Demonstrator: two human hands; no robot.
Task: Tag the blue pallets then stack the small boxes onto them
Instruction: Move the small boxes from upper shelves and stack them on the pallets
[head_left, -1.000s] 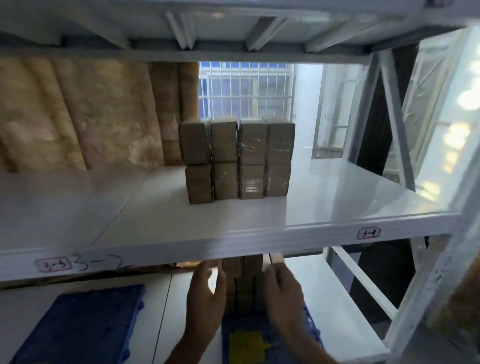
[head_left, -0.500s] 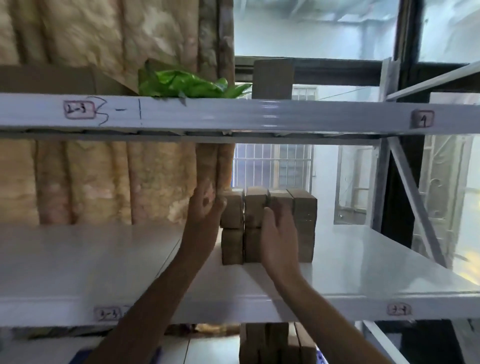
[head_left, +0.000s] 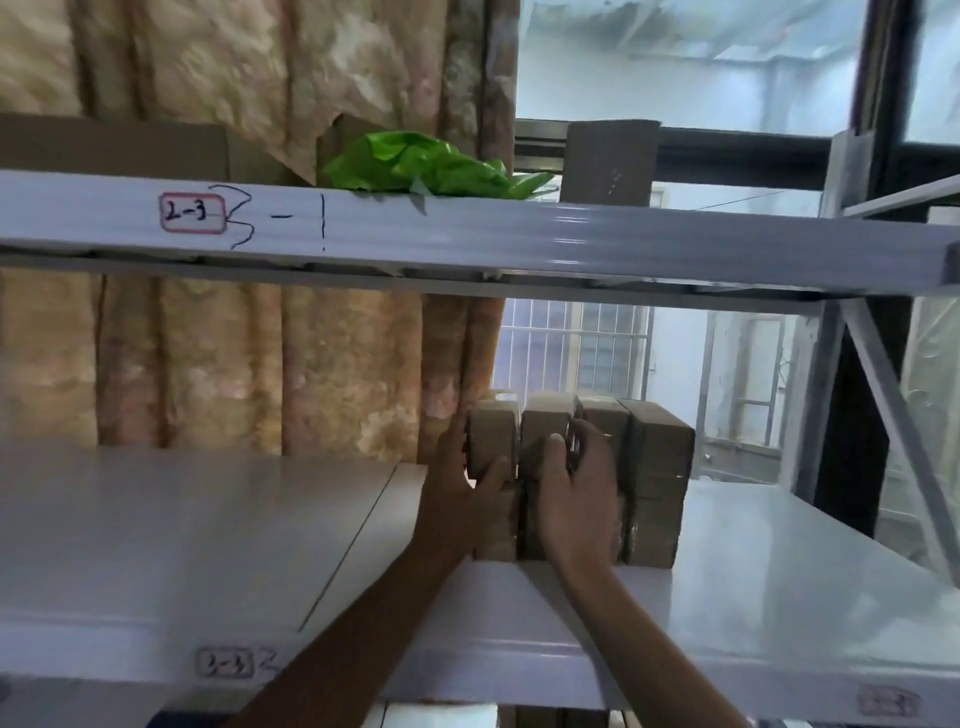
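Observation:
A block of small brown cardboard boxes (head_left: 657, 467) stands two high on the white middle shelf (head_left: 208, 545). My left hand (head_left: 457, 493) grips the top left box (head_left: 493, 431), thumb on its front, fingers around its left side. My right hand (head_left: 576, 483) is closed on the neighbouring top box (head_left: 545, 421), fingers hooked over its right edge. Both of these boxes sit slightly apart from the rest. No blue pallet shows in this view.
An upper shelf beam (head_left: 519, 234) crosses overhead, carrying a green plastic bag (head_left: 426, 166) and a brown box (head_left: 608, 161). A patterned curtain (head_left: 234, 364) hangs behind. A diagonal brace (head_left: 893, 415) stands at the right. Labels mark the shelf edges.
The view lifted from the lower shelf with the blue pallets to the middle shelf. Both hands left the lower stack, rose to the upper one and closed on its two top left boxes.

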